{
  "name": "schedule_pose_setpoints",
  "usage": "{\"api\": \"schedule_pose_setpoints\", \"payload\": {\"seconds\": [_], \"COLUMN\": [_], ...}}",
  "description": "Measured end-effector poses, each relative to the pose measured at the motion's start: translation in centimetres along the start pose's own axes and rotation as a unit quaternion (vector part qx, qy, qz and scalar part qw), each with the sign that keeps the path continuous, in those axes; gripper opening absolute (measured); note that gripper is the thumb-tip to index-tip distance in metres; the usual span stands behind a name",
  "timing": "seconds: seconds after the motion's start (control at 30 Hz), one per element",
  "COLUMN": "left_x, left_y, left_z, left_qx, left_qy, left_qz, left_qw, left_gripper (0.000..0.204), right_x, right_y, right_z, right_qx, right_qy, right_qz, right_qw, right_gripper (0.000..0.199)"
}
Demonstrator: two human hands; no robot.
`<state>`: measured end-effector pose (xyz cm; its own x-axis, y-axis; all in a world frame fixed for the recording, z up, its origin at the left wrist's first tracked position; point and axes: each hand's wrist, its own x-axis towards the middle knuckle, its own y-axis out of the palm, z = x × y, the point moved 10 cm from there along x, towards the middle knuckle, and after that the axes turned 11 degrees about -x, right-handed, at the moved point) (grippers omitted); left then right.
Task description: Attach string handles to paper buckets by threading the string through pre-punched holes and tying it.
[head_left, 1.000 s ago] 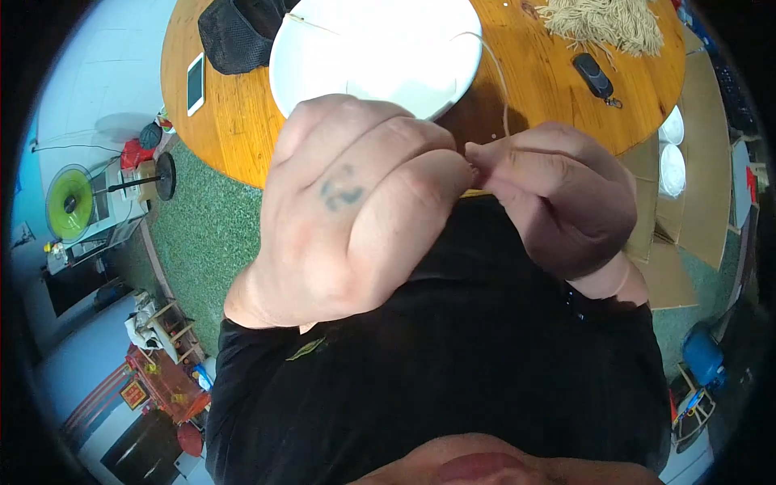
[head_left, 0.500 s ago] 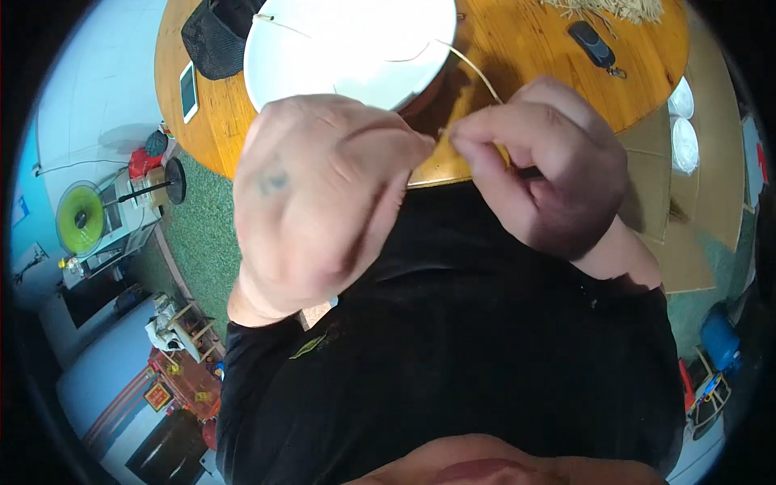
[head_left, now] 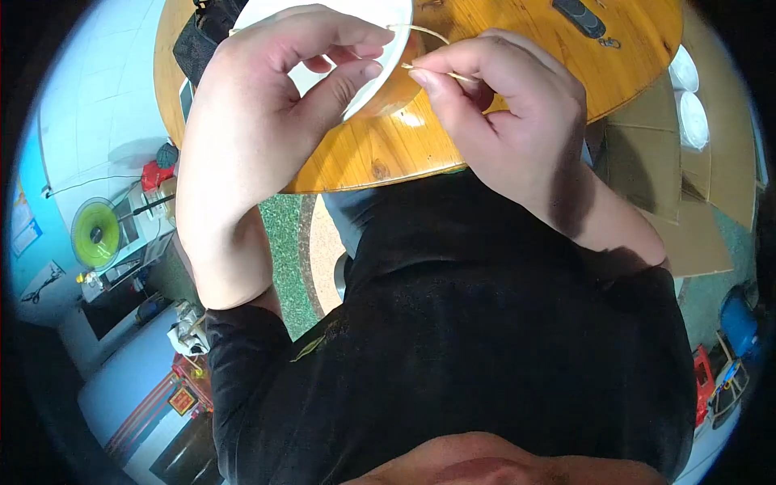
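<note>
My right hand (head_left: pixel 517 101) pinches a thin, pale cord (head_left: pixel 420 31) between thumb and forefinger. A short end of it pokes out past the fingertips, toward my left hand. Another stretch of the cord arches from behind my right hand to the tip of my left forefinger. My left hand (head_left: pixel 303 73) is open, its thumb and forefinger apart in front of a big white bowl (head_left: pixel 394 61). Whether its fingertips touch the cord I cannot tell. Much of the bowl is hidden behind this hand.
The bowl stands on a round wooden table (head_left: pixel 517 16). A black key fob (head_left: pixel 578 18) lies at the far right, and a black mesh bag (head_left: pixel 194 48) is left of the bowl. Cardboard (head_left: pixel 643 162) stands right of the table. A green fan (head_left: pixel 95 234) is at the left.
My left hand has turned and lifted away, its thumb and forefinger spreading apart. My right hand has shifted up and left, still pinching the cord. The view has also shifted.
</note>
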<state>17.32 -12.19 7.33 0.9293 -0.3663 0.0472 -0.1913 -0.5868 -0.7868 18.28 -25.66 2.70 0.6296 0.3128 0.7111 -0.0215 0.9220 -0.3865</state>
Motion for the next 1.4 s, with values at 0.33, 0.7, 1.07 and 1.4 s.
{"api": "schedule_pose_setpoints", "payload": {"seconds": [0.33, 0.7, 1.07, 1.4], "left_x": [-0.1, -0.3, 0.1, 0.0], "left_y": [0.5, 0.3, 0.7, 1.1], "left_z": [0.7, 0.7, 0.3, 2.0], "left_qx": [-0.058, -0.068, -0.054, -0.110], "left_qy": [-0.015, -0.015, -0.001, -0.096], "left_qz": [0.013, 0.000, 0.029, 0.037], "left_qw": [0.998, 0.998, 0.998, 0.989], "left_gripper": [0.023, 0.022, 0.021, 0.018], "right_x": [0.7, -0.2, -0.4, -0.6], "right_y": [-0.3, -0.2, -0.1, 0.1], "right_z": [0.6, 0.3, 0.2, 0.0], "right_qx": [0.005, 0.006, 0.010, 0.016], "right_qy": [0.037, 0.003, 0.019, 0.025], "right_qz": [0.002, -0.028, -0.022, -0.041], "right_qw": [0.999, 1.000, 1.000, 0.999], "right_gripper": [0.010, 0.010, 0.008, 0.009]}}
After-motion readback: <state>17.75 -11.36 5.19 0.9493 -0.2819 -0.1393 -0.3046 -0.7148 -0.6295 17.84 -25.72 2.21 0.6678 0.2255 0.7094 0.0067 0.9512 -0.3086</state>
